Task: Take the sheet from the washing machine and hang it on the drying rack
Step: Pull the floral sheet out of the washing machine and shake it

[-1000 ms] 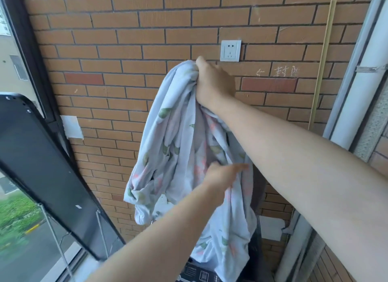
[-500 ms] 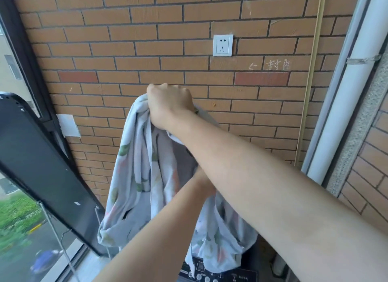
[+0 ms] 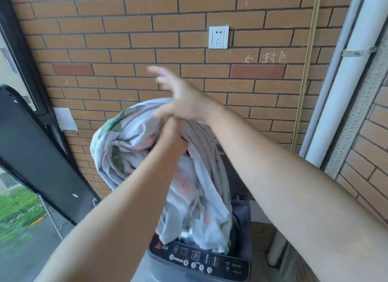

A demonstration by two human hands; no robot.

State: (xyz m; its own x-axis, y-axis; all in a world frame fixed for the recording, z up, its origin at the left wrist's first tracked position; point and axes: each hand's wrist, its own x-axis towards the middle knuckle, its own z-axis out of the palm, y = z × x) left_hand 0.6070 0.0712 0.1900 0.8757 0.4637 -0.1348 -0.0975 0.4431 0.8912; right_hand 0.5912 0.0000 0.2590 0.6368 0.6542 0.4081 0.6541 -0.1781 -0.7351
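Note:
The white sheet (image 3: 134,143), printed with green and pink leaves, hangs in a bunched bundle above the open top of the grey washing machine (image 3: 199,258); its lower end still dips into the drum. My left hand (image 3: 175,138) reaches up from below and grips the top of the bundle, its fingers mostly buried in the cloth. My right hand (image 3: 178,97) is just above it, blurred, with fingers spread and holding nothing. No drying rack is clearly in view.
A brick wall with a white socket (image 3: 218,37) stands right behind the machine. A large black panel (image 3: 31,147) leans at the left by the window, with thin metal rods (image 3: 51,216) under it. White pipes (image 3: 344,88) run down the right side.
The bundle has come down and to the left. My right hand, which gripped the sheet's top, has let go and opened. My left hand now holds the bundle near its top.

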